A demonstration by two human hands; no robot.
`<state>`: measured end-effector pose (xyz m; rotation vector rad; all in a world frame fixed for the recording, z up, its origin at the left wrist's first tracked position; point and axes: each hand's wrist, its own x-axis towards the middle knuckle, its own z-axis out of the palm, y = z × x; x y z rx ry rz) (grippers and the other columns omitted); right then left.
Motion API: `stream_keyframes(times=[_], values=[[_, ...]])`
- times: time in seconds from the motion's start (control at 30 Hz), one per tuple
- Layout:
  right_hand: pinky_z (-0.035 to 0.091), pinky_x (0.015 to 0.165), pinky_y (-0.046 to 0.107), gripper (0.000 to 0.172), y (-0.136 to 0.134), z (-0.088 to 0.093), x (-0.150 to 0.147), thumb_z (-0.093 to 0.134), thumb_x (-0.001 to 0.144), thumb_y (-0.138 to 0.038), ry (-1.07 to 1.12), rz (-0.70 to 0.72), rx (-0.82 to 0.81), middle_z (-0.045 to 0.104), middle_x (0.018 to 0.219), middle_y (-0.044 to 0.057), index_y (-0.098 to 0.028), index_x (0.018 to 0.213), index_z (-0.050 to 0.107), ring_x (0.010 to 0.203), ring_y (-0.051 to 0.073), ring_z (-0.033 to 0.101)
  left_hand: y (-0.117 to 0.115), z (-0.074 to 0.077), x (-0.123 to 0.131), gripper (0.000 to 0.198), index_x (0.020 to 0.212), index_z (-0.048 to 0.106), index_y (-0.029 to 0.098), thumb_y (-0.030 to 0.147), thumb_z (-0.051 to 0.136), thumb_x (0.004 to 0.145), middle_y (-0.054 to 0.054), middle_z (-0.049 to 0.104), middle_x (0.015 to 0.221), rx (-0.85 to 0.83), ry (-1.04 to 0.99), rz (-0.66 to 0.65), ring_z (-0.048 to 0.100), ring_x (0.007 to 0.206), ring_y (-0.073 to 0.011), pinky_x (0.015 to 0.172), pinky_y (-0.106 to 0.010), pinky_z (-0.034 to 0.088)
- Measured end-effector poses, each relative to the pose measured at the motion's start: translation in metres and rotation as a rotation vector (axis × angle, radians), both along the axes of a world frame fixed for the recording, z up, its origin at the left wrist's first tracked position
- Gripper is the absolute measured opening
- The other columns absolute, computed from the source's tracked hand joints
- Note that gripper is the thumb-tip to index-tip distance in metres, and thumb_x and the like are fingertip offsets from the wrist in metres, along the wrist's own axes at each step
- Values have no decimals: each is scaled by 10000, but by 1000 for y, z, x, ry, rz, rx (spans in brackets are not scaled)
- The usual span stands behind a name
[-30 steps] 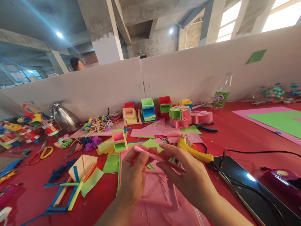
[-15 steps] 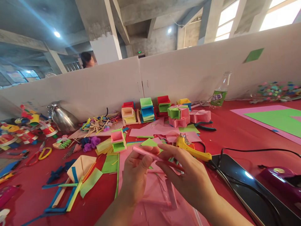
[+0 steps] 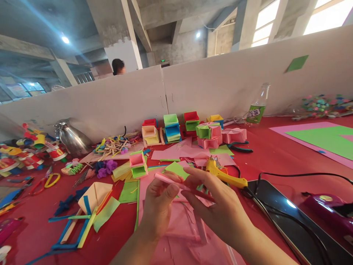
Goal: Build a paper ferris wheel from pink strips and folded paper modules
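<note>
A thin rolled tube of pink paper [image 3: 162,179] slants between my two hands above the worktop. My left hand [image 3: 159,206] pinches it between thumb and fingers near its upper left end. Around its lower right part, the thumb and fingers of my right hand [image 3: 220,202] are closed. Pink paper sheets [image 3: 180,226] lie under my hands, with a folded pink strip [image 3: 200,224] on top. Just beyond my fingers is a light green paper piece [image 3: 176,169]. A yellow glue gun [image 3: 227,176] rests close to my right hand.
A black tray-like slab [image 3: 292,217] with cables lies at right, near a purple tool [image 3: 328,209]. Folded paper boxes [image 3: 172,129], pliers [image 3: 239,147] and a glass bottle [image 3: 257,106] stand or lie behind. Scissors [image 3: 45,182] and a metal jug [image 3: 73,138] are left.
My hands stay almost in place, with the tube shifted very slightly and turned a little between the fingers. Behind the partition, a person's head has moved to the right.
</note>
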<state>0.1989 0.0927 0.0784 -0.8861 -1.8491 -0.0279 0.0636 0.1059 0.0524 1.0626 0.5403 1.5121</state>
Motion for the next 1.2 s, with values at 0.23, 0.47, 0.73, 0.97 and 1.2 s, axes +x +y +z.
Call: stream_keyframes(times=[0.23,0.47,0.73,0.97,1.2], values=[[487,603,229,287,0,1,-1,537,817,-155,-27,0,-11,640,756,-22,-224,1091,487,653,111,616,-2,0,1,71,804,687,231,248,684,735,-3,621,818,-7,-19,-20,560,878,-151,785,-255,433],[503,642,232,323,0,1,-1,519,815,-140,-21,29,-5,658,791,-4,-226,1125,487,715,116,631,-2,0,1,79,797,674,228,238,695,722,6,631,772,-45,-50,-43,575,783,-126,753,-252,445],[502,608,202,286,-1,0,-2,537,836,-197,8,41,-46,642,764,-15,-236,1116,498,680,102,618,-2,0,1,61,782,679,221,258,684,733,2,618,793,-34,-11,-21,559,807,-139,753,-267,439],[497,605,203,303,-1,0,-1,551,811,-157,8,10,-33,635,755,-13,-213,1105,508,673,106,609,1,-4,-4,152,878,702,246,326,664,753,-15,676,888,-31,-32,20,602,876,-164,794,-285,444],[480,610,205,355,0,-2,0,561,808,-135,-16,19,-41,617,752,-30,-233,1140,480,664,98,593,2,-2,-5,176,884,706,216,342,638,781,-30,697,897,5,-49,11,623,877,-153,846,-273,452]])
